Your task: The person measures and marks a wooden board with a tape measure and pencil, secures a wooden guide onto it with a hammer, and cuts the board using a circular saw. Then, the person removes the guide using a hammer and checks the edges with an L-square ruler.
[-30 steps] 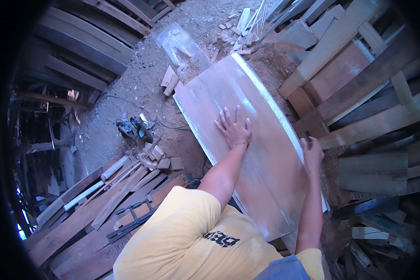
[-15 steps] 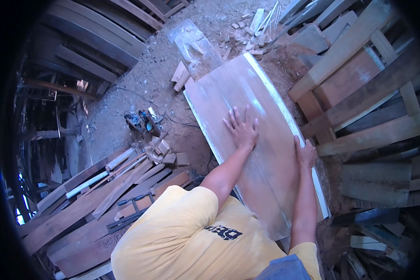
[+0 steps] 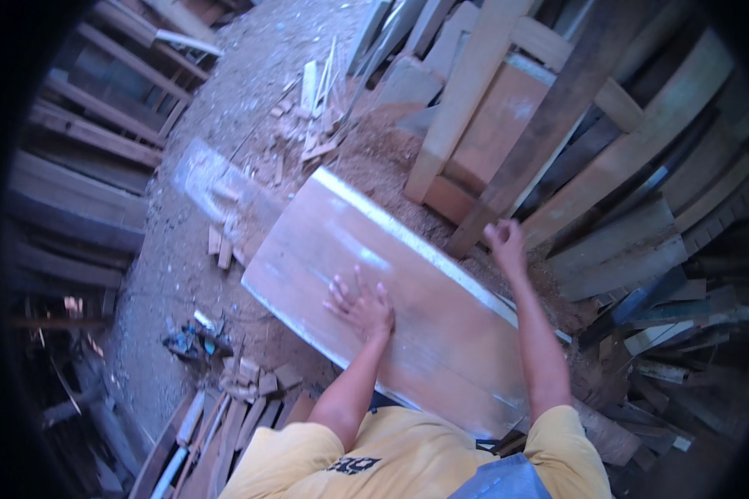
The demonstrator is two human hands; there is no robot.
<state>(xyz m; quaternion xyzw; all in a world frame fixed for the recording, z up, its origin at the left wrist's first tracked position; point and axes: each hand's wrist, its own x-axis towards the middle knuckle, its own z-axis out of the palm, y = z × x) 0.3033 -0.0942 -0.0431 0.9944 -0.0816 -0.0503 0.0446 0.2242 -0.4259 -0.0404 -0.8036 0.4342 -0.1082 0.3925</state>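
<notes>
Before the yellow shirt (image 3: 404, 449), a brown wooden panel (image 3: 424, 312) slants away, the left hand (image 3: 366, 313) flat on it, fingers spread wide; even palm pressure would likely steady it best. Just off the panel's right edge, the right hand (image 3: 506, 243) curls its fingers, whether around anything cannot be told. The panel's underside is hidden; left of it, a dark tool (image 3: 196, 338) blurs.

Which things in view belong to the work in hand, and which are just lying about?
In the work:
wooden panel
left hand, spread on the panel
right hand, beyond the panel's right edge; whether it holds anything is unclear

Apparently just lying about:
wood offcuts
wood strips
wooden frame at right
planks at left
dark-and-blue object, perhaps a tool
</notes>
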